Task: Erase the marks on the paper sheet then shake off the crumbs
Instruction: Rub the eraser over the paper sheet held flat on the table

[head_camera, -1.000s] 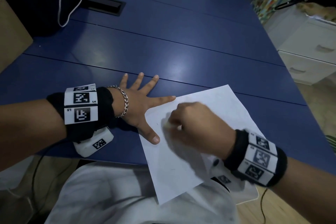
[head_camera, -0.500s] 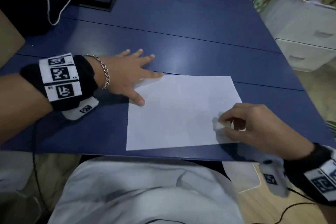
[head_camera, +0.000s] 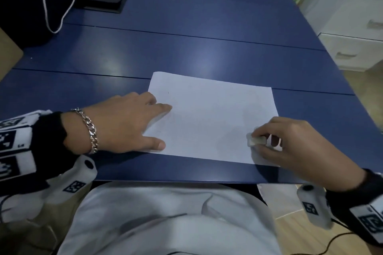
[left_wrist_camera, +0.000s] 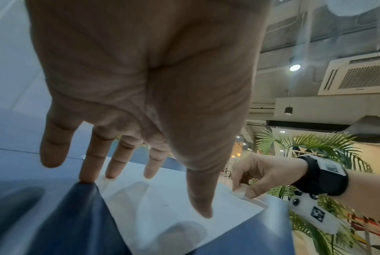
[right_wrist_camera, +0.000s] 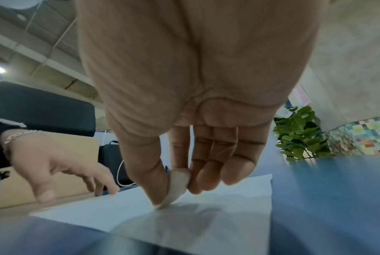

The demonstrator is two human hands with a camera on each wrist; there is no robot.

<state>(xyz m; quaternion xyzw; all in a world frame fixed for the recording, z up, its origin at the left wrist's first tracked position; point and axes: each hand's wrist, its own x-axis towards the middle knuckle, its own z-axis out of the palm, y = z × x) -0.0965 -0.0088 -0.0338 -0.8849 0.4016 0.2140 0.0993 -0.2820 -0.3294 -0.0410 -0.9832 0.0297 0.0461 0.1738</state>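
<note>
Pinching hand: the right hand point(head_camera: 290, 143) holds a small pale eraser point(head_camera: 256, 140) between thumb and curled fingers point(right_wrist_camera: 208, 177), its lower tip touching the paper.
Eraser place: near the sheet's 4 o'clock corner, close to the right edge.
Paper sheet: the white paper sheet point(head_camera: 207, 118) lies flat on the blue surface point(head_camera: 186, 51), just inside the near edge, at about 6 o'clock of the head view.
Marks: only faint grey smudges and a tiny stroke or two show; too faint to read.
Left hand: the left hand point(head_camera: 124, 122) is spread, fingers straight, holding nothing; fingertips and thumb press the sheet's 9 o'clock edge.
Wrist: a silver chain bracelet point(head_camera: 89, 128) sits on the left wrist.
Far corner: a dark bag point(head_camera: 31, 2) with a white cord rests at 11 o'clock, well apart from the sheet.
Beside surface: white drawers point(head_camera: 352, 43) stand at 2 o'clock.
</note>
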